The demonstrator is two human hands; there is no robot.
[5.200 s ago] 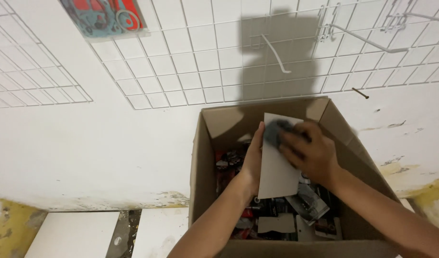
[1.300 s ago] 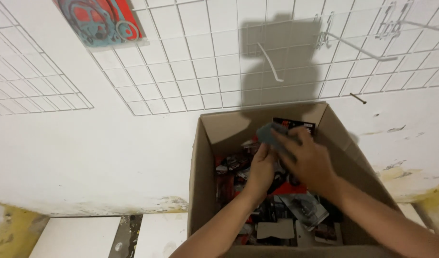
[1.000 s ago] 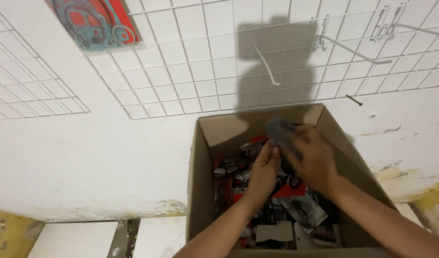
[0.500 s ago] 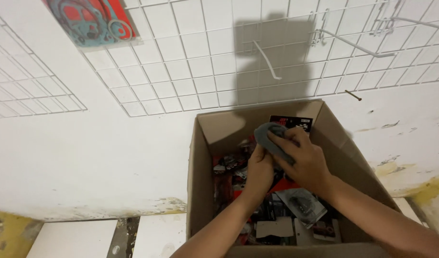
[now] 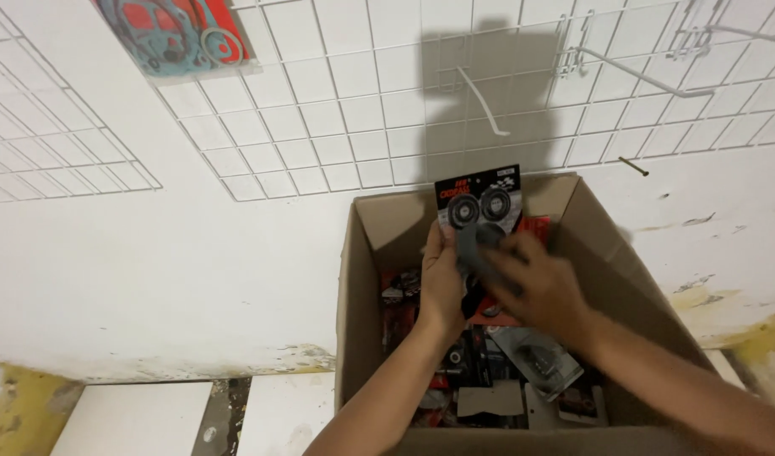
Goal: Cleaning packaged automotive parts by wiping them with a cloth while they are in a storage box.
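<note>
The black blister card of round seals (image 5: 479, 207) stands upright, long axis vertical, above the far end of the open cardboard box (image 5: 358, 338). The left hand (image 5: 442, 283) pinches its lower left edge from below. The right hand (image 5: 535, 287), blurred, presses a dark grey cloth (image 5: 476, 249) against the card's lower front, fingers curled round it.

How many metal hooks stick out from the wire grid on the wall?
2 plainly: a white hook above the cardboard box, and a longer hook near the upper right. More may sit at the top right edge, cut off.
</note>
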